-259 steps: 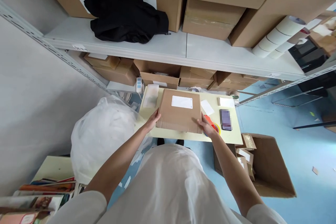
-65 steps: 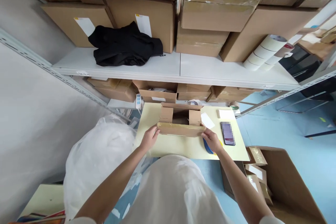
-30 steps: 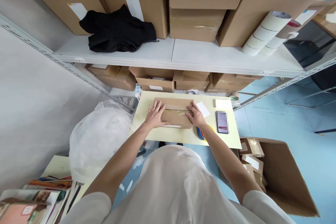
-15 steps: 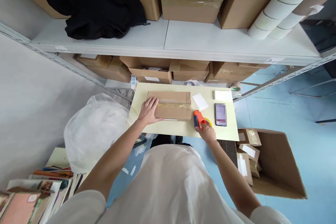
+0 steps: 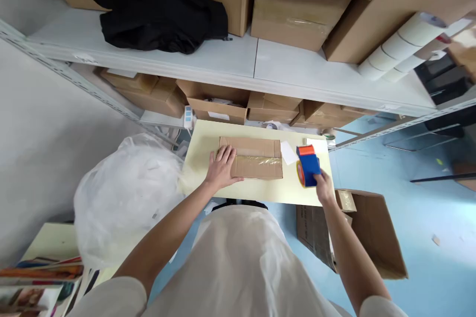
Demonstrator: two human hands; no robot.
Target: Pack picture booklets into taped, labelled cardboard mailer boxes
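Note:
A closed cardboard box (image 5: 260, 168) lies on the pale yellow table (image 5: 201, 133), with a strip of shiny clear tape along its top. My left hand (image 5: 222, 168) rests on the box's left end, fingers spread flat over it. Off to the right, my right hand (image 5: 324, 185) grips a blue and orange tape dispenser (image 5: 309, 166), raised above the table with its yellow-edged roll facing left. Between box and dispenser lies a white paper slip (image 5: 288, 152). The dispenser partly hides a phone and a stack of white slips (image 5: 317, 145) behind it.
Shelving (image 5: 208, 67) with cardboard boxes, a black garment (image 5: 163, 12) and stacked label rolls (image 5: 403, 44) spans the back. A bulging clear plastic bag (image 5: 126, 203) stands left of the table. On the right floor, a large open carton (image 5: 383, 237) holds small boxes.
My right hand has lifted the tape dispenser off the table, moved it right and turned it. My left hand stays on the box. The view has shifted and tilted.

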